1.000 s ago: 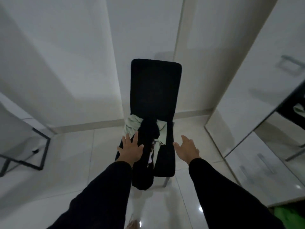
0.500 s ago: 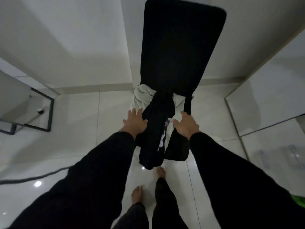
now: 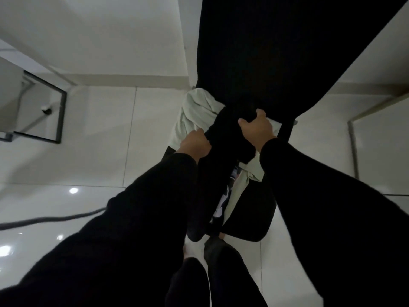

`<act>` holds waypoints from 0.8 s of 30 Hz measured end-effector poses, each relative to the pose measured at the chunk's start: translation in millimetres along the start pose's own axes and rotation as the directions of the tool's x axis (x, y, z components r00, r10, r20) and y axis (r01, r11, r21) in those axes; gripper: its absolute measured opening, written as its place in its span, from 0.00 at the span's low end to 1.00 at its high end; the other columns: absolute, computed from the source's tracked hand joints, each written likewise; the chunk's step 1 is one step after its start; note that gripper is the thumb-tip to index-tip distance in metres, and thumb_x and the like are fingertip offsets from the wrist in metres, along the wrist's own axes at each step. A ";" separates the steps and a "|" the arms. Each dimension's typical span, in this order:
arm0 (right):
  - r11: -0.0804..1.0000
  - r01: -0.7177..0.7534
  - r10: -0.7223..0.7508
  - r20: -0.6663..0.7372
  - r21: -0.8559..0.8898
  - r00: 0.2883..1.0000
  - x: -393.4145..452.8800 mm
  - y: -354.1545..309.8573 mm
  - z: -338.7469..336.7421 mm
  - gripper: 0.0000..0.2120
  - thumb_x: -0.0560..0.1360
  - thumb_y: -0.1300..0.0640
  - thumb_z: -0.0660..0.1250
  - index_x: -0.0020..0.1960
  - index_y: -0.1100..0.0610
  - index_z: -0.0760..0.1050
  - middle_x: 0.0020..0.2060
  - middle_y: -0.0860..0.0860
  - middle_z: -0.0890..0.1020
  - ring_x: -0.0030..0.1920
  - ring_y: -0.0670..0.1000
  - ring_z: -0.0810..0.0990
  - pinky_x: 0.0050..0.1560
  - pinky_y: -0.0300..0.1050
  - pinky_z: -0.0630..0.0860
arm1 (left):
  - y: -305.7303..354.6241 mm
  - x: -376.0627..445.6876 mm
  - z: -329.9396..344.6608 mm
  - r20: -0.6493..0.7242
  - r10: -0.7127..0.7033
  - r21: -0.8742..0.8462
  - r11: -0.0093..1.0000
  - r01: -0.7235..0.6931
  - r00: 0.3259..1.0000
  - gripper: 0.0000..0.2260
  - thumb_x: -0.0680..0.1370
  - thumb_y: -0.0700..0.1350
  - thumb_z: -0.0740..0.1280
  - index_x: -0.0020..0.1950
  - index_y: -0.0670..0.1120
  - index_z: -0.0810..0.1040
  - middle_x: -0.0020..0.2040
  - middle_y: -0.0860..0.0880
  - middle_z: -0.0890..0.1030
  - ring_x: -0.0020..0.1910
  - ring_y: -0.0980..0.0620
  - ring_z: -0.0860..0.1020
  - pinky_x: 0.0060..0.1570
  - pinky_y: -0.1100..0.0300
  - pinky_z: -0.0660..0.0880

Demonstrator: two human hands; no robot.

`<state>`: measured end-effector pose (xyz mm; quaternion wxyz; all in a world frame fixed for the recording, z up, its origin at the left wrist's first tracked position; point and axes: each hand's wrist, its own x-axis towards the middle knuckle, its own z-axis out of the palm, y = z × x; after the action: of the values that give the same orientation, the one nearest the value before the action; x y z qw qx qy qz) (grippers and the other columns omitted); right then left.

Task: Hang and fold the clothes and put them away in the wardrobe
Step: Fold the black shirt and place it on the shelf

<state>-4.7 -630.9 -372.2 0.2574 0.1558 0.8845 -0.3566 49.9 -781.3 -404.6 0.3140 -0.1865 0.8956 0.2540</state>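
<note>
A black garment [image 3: 223, 138] lies over a pale green garment [image 3: 194, 111] on the seat of a black chair [image 3: 276, 52]. My left hand [image 3: 195, 144] grips the black garment's left side with curled fingers. My right hand [image 3: 257, 128] grips its upper right part, the thumb hooked over the cloth. A strip with a white print [image 3: 223, 196] shows lower down between the two garments. The black garment's lower end hangs off the seat's front edge.
White glossy floor tiles surround the chair. A black metal frame [image 3: 59, 116] stands at the left. A grey cable [image 3: 51, 219] runs across the floor at lower left. A white wardrobe panel [image 3: 380, 134] stands at the right. My feet are below the seat.
I have leaned closer to the chair. Both hands went from open and reaching to gripping the black garment, the right hand moving up onto its top.
</note>
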 end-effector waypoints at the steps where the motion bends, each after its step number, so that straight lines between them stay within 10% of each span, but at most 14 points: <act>1: 0.998 -0.033 0.033 -0.007 0.062 0.999 10.1 1.3 3.8 0.34 0.78 0.51 0.63 0.77 0.59 0.50 0.71 0.60 0.66 0.70 0.58 0.67 0.66 0.45 0.65 | 0.5 7.4 7.5 0.010 -0.014 -0.008 1.000 0.014 1.000 0.19 0.78 0.46 0.59 0.67 0.41 0.67 0.64 0.40 0.72 0.62 0.41 0.73 0.60 0.50 0.69; 8: 0.899 -0.170 0.163 0.051 0.403 0.985 51.4 7.6 24.7 0.29 0.76 0.51 0.66 0.73 0.57 0.61 0.63 0.52 0.75 0.59 0.54 0.77 0.57 0.42 0.72 | -5.0 32.5 24.9 0.059 -0.042 0.039 0.998 0.039 0.997 0.15 0.77 0.45 0.60 0.62 0.41 0.73 0.61 0.41 0.76 0.59 0.42 0.75 0.58 0.52 0.71; 11: 0.891 -0.141 0.131 0.053 0.431 0.990 54.6 9.9 29.2 0.06 0.76 0.54 0.65 0.50 0.56 0.73 0.40 0.48 0.76 0.40 0.47 0.76 0.46 0.42 0.75 | -8.1 32.3 19.5 0.065 0.002 0.005 1.000 -0.002 0.998 0.15 0.77 0.47 0.62 0.59 0.39 0.74 0.59 0.40 0.76 0.58 0.42 0.74 0.51 0.58 0.68; 13: 0.891 -0.114 0.112 0.031 0.440 0.993 49.5 7.9 29.7 0.08 0.76 0.57 0.63 0.39 0.53 0.68 0.34 0.48 0.72 0.34 0.46 0.73 0.36 0.38 0.71 | -7.9 25.5 14.2 0.062 0.004 -0.066 0.998 0.000 0.998 0.10 0.78 0.47 0.62 0.52 0.41 0.73 0.55 0.41 0.76 0.58 0.43 0.74 0.49 0.61 0.65; 16: 0.864 -0.105 0.133 -0.023 0.492 0.991 30.7 -4.3 17.7 0.05 0.78 0.58 0.59 0.46 0.57 0.72 0.38 0.50 0.73 0.40 0.49 0.74 0.42 0.37 0.73 | -4.6 8.8 4.8 0.036 0.005 -0.180 0.984 0.002 0.999 0.09 0.78 0.47 0.61 0.41 0.44 0.68 0.48 0.44 0.74 0.56 0.44 0.75 0.46 0.63 0.64; 24: 0.822 -0.010 0.068 -0.081 0.569 0.994 -45.9 -41.0 -55.9 0.10 0.79 0.60 0.57 0.57 0.58 0.73 0.35 0.46 0.70 0.33 0.42 0.69 0.34 0.36 0.69 | 6.1 -64.5 -32.6 0.061 0.024 -0.302 0.953 -0.005 0.998 0.17 0.76 0.42 0.61 0.65 0.41 0.72 0.61 0.41 0.77 0.60 0.41 0.75 0.61 0.53 0.71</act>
<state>-5.1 -624.0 -289.4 0.1633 0.2605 0.7465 -0.5901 78.9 -783.8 -338.2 0.3084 -0.2176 0.8371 0.3960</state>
